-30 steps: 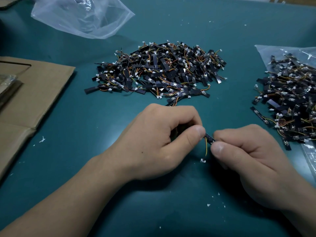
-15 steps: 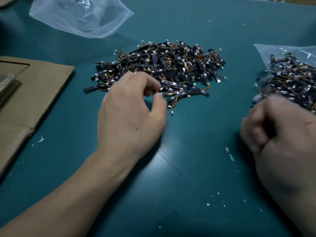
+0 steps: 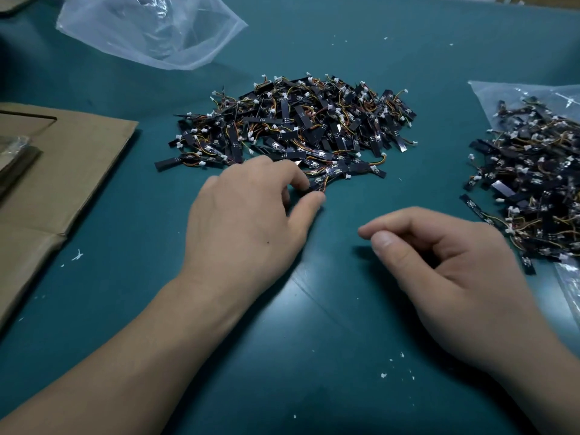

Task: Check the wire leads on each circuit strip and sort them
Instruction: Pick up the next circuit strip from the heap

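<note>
Circuit strips (image 3: pixel 298 127) lay in two piles on the desk (image 3: pixel 345 324): one central, second pile (image 3: pixel 527 183) at right edge. Left hand (image 3: pixel 248 221) arched at central pile's near side, fingers (image 3: pixel 307 205) narrowly apart at one strip; grip indeterminate. Right hand (image 3: pixel 455 277) lay loosely curled, empty.

Head-worn view, steeply down (close) over table (image 3: pixel 329 356)

Your left hand (image 3: pixel 251 221) is at the middle strip pile's (image 3: pixel 298 124) near edge, thumb and forefinger parted; right hand (image 3: pixel 455 271) hovers loosely curled, empty, near the right pile (image 3: pixel 533 183).
</note>
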`<action>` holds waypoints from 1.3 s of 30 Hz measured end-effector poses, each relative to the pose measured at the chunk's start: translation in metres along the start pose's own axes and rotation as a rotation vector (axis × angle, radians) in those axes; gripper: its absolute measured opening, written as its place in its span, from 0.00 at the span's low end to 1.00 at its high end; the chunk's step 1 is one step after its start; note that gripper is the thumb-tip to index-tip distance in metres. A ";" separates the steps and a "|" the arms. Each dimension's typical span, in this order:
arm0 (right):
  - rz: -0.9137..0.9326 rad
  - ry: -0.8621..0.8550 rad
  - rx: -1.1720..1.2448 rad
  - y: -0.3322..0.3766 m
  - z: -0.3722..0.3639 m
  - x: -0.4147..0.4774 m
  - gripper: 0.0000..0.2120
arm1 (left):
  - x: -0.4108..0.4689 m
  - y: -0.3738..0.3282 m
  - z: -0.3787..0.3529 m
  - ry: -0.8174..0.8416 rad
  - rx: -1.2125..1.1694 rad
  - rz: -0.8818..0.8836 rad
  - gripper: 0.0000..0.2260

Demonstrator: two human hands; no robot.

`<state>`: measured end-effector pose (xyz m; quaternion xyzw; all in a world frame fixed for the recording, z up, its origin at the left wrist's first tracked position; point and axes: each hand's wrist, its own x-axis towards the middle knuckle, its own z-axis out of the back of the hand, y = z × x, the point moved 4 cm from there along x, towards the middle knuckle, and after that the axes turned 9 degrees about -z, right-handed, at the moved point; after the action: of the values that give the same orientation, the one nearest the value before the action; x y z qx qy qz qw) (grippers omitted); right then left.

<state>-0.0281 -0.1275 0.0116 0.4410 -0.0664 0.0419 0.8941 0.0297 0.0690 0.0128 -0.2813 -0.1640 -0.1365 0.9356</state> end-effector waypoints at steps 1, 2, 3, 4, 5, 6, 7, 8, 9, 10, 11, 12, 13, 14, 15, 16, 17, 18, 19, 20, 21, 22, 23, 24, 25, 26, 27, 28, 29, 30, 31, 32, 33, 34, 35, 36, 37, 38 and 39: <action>-0.002 -0.013 0.034 0.000 0.001 0.000 0.06 | 0.000 0.001 0.000 -0.006 -0.001 -0.012 0.06; -0.009 -0.024 0.076 -0.001 0.002 0.000 0.06 | 0.000 0.002 0.001 -0.015 -0.005 -0.016 0.04; -0.019 -0.031 0.111 -0.002 0.003 0.000 0.07 | 0.000 0.002 0.001 -0.022 -0.006 -0.018 0.03; -0.029 -0.033 0.130 -0.002 0.004 0.000 0.08 | 0.000 0.003 0.001 -0.020 -0.005 -0.018 0.03; -0.033 -0.029 0.134 -0.002 0.003 0.000 0.08 | 0.000 0.002 0.000 -0.015 -0.003 -0.014 0.03; -0.032 -0.023 0.131 -0.002 0.003 0.000 0.08 | 0.000 0.002 0.000 -0.014 -0.002 -0.004 0.04; -0.028 -0.018 0.124 -0.001 0.002 0.001 0.08 | 0.000 0.002 0.001 -0.023 -0.008 0.012 0.04; -0.024 -0.016 0.118 0.000 0.002 0.001 0.08 | 0.001 0.003 0.001 -0.039 -0.028 0.033 0.05; -0.023 -0.015 0.116 0.000 0.002 0.000 0.08 | 0.001 0.004 0.002 -0.059 -0.071 0.051 0.05; -0.025 -0.016 0.118 0.000 0.002 0.000 0.08 | 0.002 0.003 0.004 -0.081 -0.138 0.048 0.05; -0.028 -0.018 0.121 0.000 0.002 0.001 0.08 | 0.003 0.001 0.006 -0.102 -0.215 0.011 0.05; -0.030 -0.020 0.125 0.000 0.003 0.001 0.08 | 0.004 -0.004 0.009 -0.111 -0.282 -0.055 0.04; -0.030 -0.020 0.130 0.001 0.003 0.001 0.08 | 0.004 -0.010 0.012 -0.100 -0.331 -0.133 0.04; -0.033 -0.012 0.139 0.001 0.003 0.001 0.09 | 0.003 -0.016 0.014 -0.069 -0.368 -0.216 0.04; -0.038 0.005 0.148 0.002 0.002 0.001 0.10 | 0.001 -0.022 0.015 -0.020 -0.394 -0.298 0.04; -0.042 0.029 0.148 0.003 0.002 0.001 0.11 | -0.002 -0.026 0.014 0.035 -0.405 -0.370 0.04; -0.041 0.055 0.131 0.004 0.001 0.001 0.12 | -0.004 -0.029 0.011 0.084 -0.402 -0.424 0.03; -0.033 0.079 0.101 0.006 0.000 0.001 0.12 | -0.006 -0.030 0.009 0.123 -0.390 -0.454 0.03; -0.018 0.102 0.067 0.007 -0.001 0.001 0.12 | -0.007 -0.030 0.006 0.153 -0.381 -0.464 0.03; 0.001 0.117 0.038 0.008 -0.002 0.001 0.11 | -0.008 -0.029 0.004 0.172 -0.378 -0.464 0.03; 0.016 0.121 0.015 0.009 -0.003 0.001 0.11 | -0.008 -0.028 0.002 0.175 -0.380 -0.459 0.02; 0.021 0.112 -0.004 0.009 -0.003 0.002 0.11 | -0.007 -0.027 0.002 0.165 -0.380 -0.448 0.02; 0.016 0.097 -0.018 0.008 -0.003 0.002 0.11 | -0.007 -0.026 0.001 0.149 -0.378 -0.435 0.03; 0.010 0.074 -0.030 0.007 -0.002 0.002 0.11 | -0.007 -0.024 0.001 0.139 -0.382 -0.423 0.03; 0.005 0.045 -0.038 0.006 -0.001 0.002 0.11 | -0.007 -0.023 0.001 0.145 -0.404 -0.415 0.05; -0.004 0.016 -0.034 0.005 0.000 0.002 0.11 | -0.007 -0.022 0.000 0.171 -0.443 -0.403 0.07; -0.018 -0.004 -0.017 0.005 0.000 0.002 0.11 | -0.007 -0.022 -0.001 0.208 -0.480 -0.389 0.10; -0.033 -0.016 0.001 0.004 0.001 0.002 0.12 | -0.008 -0.022 -0.003 0.235 -0.492 -0.381 0.13; -0.044 -0.024 0.007 0.004 0.001 0.002 0.13 | -0.008 -0.022 -0.004 0.244 -0.480 -0.385 0.14; -0.051 -0.031 -0.002 0.004 0.001 0.002 0.14 | -0.009 -0.022 -0.005 0.237 -0.457 -0.395 0.14; -0.060 -0.036 -0.010 0.004 0.001 0.002 0.15 | -0.009 -0.022 -0.006 0.217 -0.432 -0.404 0.12; -0.069 -0.039 -0.012 0.003 0.002 0.003 0.15 | -0.008 -0.022 -0.006 0.189 -0.409 -0.407 0.09; -0.073 -0.040 -0.010 0.003 0.002 0.003 0.15 | -0.007 -0.020 -0.005 0.157 -0.395 -0.398 0.06; -0.074 -0.037 -0.012 0.004 0.001 0.003 0.15 | -0.006 -0.018 -0.004 0.130 -0.394 -0.375 0.04; -0.071 -0.032 -0.019 0.004 0.001 0.002 0.15 | -0.004 -0.016 -0.004 0.108 -0.397 -0.345 0.03; -0.067 -0.026 -0.025 0.005 0.000 0.002 0.15 | -0.003 -0.015 -0.003 0.090 -0.398 -0.317 0.02; -0.060 -0.023 -0.024 0.005 0.000 0.002 0.16 | -0.003 -0.014 -0.002 0.074 -0.395 -0.293 0.02; -0.053 -0.021 -0.018 0.006 0.000 0.002 0.16 | -0.003 -0.015 -0.002 0.066 -0.401 -0.280 0.02; -0.047 -0.019 -0.009 0.007 0.001 0.002 0.17 | -0.003 -0.016 -0.001 0.072 -0.430 -0.278 0.03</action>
<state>-0.0273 -0.1239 0.0176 0.4389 -0.0649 0.0165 0.8960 0.0216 0.0565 0.0187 -0.4434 -0.1347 -0.3053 0.8319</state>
